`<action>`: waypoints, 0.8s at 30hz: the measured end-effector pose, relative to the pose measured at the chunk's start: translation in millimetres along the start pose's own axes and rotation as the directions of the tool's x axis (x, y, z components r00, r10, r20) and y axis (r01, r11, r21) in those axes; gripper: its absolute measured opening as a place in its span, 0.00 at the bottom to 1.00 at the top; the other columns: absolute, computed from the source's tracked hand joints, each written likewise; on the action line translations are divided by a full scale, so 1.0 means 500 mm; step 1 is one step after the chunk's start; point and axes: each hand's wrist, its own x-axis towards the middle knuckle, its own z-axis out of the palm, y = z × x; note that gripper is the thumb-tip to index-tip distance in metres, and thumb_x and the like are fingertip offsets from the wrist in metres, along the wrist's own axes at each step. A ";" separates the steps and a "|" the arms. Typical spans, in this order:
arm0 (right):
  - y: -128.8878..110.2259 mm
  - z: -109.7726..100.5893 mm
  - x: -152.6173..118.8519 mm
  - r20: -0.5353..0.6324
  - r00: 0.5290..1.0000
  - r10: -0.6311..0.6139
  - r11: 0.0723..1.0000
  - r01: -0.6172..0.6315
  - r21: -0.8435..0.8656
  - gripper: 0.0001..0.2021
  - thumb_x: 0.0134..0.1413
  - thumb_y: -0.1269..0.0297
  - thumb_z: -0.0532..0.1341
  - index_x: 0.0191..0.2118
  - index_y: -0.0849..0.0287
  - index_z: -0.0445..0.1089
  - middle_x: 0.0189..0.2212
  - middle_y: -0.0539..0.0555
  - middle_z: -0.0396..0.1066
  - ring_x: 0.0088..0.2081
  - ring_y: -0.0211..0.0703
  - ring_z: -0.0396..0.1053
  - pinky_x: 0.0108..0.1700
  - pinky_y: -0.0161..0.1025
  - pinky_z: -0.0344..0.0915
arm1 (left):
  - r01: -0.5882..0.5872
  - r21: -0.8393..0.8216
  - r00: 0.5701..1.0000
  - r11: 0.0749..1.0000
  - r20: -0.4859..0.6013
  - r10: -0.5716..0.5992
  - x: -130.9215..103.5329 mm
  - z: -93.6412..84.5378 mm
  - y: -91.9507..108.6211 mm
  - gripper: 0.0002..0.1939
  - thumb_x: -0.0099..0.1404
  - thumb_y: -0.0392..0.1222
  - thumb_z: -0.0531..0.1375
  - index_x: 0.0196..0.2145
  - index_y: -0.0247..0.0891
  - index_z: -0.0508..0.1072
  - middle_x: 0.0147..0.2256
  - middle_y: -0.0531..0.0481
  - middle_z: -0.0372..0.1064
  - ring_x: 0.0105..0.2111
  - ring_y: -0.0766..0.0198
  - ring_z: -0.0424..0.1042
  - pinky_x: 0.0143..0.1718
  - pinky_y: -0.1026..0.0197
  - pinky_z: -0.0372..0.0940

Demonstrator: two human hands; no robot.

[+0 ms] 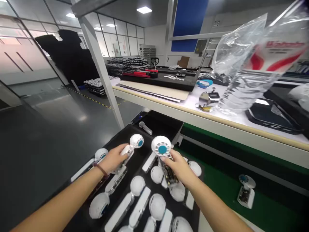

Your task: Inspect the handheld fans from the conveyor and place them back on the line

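Note:
My left hand (117,158) is closed around the body of a white round-headed device (136,140), which has a small teal disc on its head. In my right hand (178,164) is a second white round-headed device (161,146). Its larger head faces me with a teal disc, and a bare circuit board shows along its open body. Both are held above a black tray (140,162). Several similar devices lie there in rows, among them one (137,186) with its white body toward me. A smaller grey-white piece (145,128) lies at the tray's far end.
Beyond the tray runs a raised shelf (154,102) with a black tray (159,81), red-handled tools (137,74), a blue tape roll (204,83) and clear plastic bags (241,61). Another device (246,191) rests on the green belt (217,180) to the right. A white post (100,64) stands ahead.

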 end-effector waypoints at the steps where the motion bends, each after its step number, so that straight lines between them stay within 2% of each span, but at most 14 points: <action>1: 0.005 0.016 0.045 0.042 0.994 -0.103 0.969 0.110 -0.220 0.15 0.53 0.62 0.55 0.47 0.57 0.65 0.44 0.53 0.69 0.45 0.46 0.65 0.46 0.42 0.60 | 0.007 0.058 1.000 0.998 -0.018 -0.006 0.044 -0.024 -0.031 0.23 0.56 0.44 0.57 0.49 0.35 0.65 0.48 0.41 0.66 0.48 0.49 0.64 0.52 0.51 0.54; 2: 0.010 0.036 0.089 0.104 0.979 -0.173 0.893 0.200 -0.402 0.15 0.52 0.66 0.55 0.48 0.57 0.65 0.44 0.53 0.69 0.45 0.46 0.64 0.46 0.42 0.59 | 0.010 0.113 1.000 0.994 -0.025 -0.007 0.086 -0.043 -0.058 0.22 0.55 0.43 0.57 0.47 0.35 0.66 0.46 0.41 0.67 0.47 0.49 0.64 0.51 0.49 0.54; 4: 0.022 0.086 0.174 0.230 0.946 -0.229 0.729 0.323 -0.604 0.17 0.50 0.71 0.56 0.47 0.55 0.66 0.43 0.53 0.70 0.45 0.47 0.62 0.47 0.44 0.57 | 0.009 0.203 1.000 0.979 -0.018 -0.005 0.160 -0.066 -0.105 0.19 0.56 0.43 0.58 0.45 0.35 0.67 0.44 0.43 0.68 0.46 0.52 0.65 0.50 0.48 0.55; 7: 0.050 0.178 0.283 0.361 0.898 -0.250 0.588 0.437 -0.681 0.13 0.50 0.73 0.55 0.41 0.55 0.70 0.39 0.54 0.71 0.45 0.49 0.60 0.50 0.49 0.51 | 0.003 0.288 1.000 0.958 0.008 -0.005 0.244 -0.070 -0.164 0.15 0.60 0.45 0.56 0.42 0.34 0.68 0.42 0.46 0.68 0.44 0.57 0.66 0.49 0.47 0.58; 10: 0.083 0.259 0.364 0.458 0.859 -0.229 0.464 0.510 -0.724 0.11 0.55 0.71 0.52 0.39 0.55 0.71 0.39 0.55 0.71 0.47 0.50 0.59 0.52 0.53 0.47 | 0.014 0.333 1.000 0.943 0.002 -0.015 0.300 -0.061 -0.215 0.15 0.61 0.46 0.55 0.43 0.34 0.67 0.42 0.46 0.68 0.43 0.59 0.67 0.47 0.48 0.60; 14: 0.120 0.317 0.428 0.510 0.845 -0.161 0.389 0.529 -0.754 0.12 0.56 0.69 0.52 0.38 0.54 0.72 0.42 0.54 0.70 0.49 0.52 0.58 0.53 0.55 0.48 | 0.005 0.334 1.000 0.943 -0.020 0.002 0.343 -0.059 -0.258 0.19 0.61 0.45 0.55 0.48 0.35 0.65 0.47 0.44 0.66 0.46 0.57 0.66 0.49 0.47 0.59; 17: 0.128 0.330 0.443 0.524 0.839 -0.147 0.380 0.537 -0.753 0.13 0.57 0.68 0.51 0.40 0.52 0.72 0.44 0.53 0.69 0.50 0.54 0.58 0.52 0.57 0.50 | 0.017 0.312 0.999 0.950 -0.052 -0.001 0.353 -0.064 -0.269 0.22 0.61 0.44 0.55 0.51 0.33 0.62 0.50 0.41 0.64 0.49 0.56 0.65 0.52 0.47 0.57; 20: 0.111 0.318 0.423 0.522 0.833 -0.184 0.386 0.549 -0.742 0.14 0.57 0.66 0.51 0.46 0.47 0.68 0.50 0.51 0.64 0.52 0.52 0.55 0.52 0.55 0.51 | 0.023 0.276 0.994 0.961 -0.106 0.007 0.337 -0.072 -0.262 0.24 0.60 0.44 0.51 0.52 0.30 0.61 0.53 0.37 0.62 0.52 0.54 0.62 0.54 0.51 0.55; 22: 0.095 0.276 0.391 0.467 0.849 -0.247 0.420 0.528 -0.738 0.18 0.56 0.62 0.53 0.53 0.46 0.61 0.56 0.50 0.57 0.55 0.50 0.51 0.54 0.51 0.52 | 0.007 0.248 0.989 0.969 -0.146 0.030 0.306 -0.080 -0.249 0.26 0.57 0.46 0.49 0.51 0.30 0.62 0.53 0.37 0.61 0.53 0.52 0.61 0.55 0.52 0.53; 24: 0.092 0.191 0.341 0.270 0.912 -0.308 0.522 0.400 -0.754 0.21 0.54 0.59 0.54 0.55 0.43 0.58 0.58 0.47 0.53 0.58 0.45 0.49 0.55 0.46 0.51 | -0.024 0.210 0.978 0.977 -0.198 0.067 0.262 -0.087 -0.228 0.26 0.53 0.50 0.51 0.47 0.33 0.65 0.51 0.39 0.65 0.53 0.49 0.60 0.56 0.48 0.52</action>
